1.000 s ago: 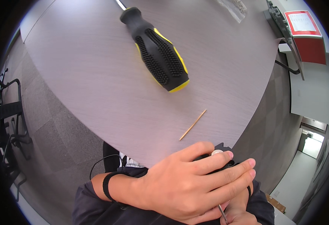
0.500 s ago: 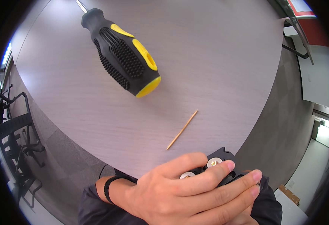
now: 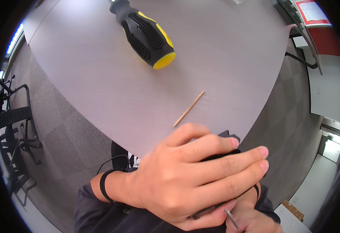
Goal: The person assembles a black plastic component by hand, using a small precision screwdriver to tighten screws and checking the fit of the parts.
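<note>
My left hand [image 3: 185, 174] reaches across from the left, its fingers laid over a black device [image 3: 229, 136] and its thumb underneath, gripping it. Most of the device is hidden; a corner shows past the fingertips and a dark edge below the palm. Below it, at the lower right, my right hand [image 3: 253, 222] is closed on a thin metal rod [image 3: 232, 219], whose other end is out of sight. A wooden toothpick [image 3: 189, 108] lies on the table just beyond my left hand. Farther off rests a screwdriver [image 3: 146, 37] with a black and yellow ribbed handle.
The pale table [image 3: 100, 85] has a curved edge in front of me. Black chairs [image 3: 14, 116] stand on the grey carpet at left. A chair [image 3: 301, 58] is at the right edge of the table, and a small brown box [image 3: 293, 210] lies at the lower right.
The table and the things on it sit higher in the picture. My left hand now covers the device's two silver discs. My right hand and the metal rod have come into sight.
</note>
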Demonstrator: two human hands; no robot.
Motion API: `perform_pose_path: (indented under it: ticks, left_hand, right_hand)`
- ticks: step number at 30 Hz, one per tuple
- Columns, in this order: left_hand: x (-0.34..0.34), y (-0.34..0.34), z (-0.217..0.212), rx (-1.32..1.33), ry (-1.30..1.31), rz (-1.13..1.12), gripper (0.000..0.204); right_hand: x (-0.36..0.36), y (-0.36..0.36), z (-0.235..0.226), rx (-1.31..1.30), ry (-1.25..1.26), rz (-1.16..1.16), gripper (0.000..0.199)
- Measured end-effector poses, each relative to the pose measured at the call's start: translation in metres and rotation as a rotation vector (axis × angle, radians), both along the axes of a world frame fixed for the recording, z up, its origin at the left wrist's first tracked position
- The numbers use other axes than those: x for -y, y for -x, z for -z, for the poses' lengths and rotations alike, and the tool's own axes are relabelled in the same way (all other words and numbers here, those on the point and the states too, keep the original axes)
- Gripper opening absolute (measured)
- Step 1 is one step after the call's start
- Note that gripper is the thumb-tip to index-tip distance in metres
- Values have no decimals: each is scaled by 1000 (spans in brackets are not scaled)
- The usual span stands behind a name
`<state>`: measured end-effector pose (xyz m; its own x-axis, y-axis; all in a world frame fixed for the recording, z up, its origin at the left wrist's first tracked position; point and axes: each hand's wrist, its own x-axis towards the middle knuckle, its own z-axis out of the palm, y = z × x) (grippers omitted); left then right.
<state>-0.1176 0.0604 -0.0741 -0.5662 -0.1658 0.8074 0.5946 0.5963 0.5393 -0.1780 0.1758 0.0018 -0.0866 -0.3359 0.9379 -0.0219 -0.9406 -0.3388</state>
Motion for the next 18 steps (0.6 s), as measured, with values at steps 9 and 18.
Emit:
perform_pose_path:
  ticks: [9, 18]
  left_hand:
    - [-10, -12, -26, 270, -218, 42, 40]
    - [-11, -9, -28, 263, -197, 47, 44]
  right_hand:
    - [-2, 13, -9, 183, -138, -124, 35]
    - [-1, 21, -23, 231, -344, -204, 39]
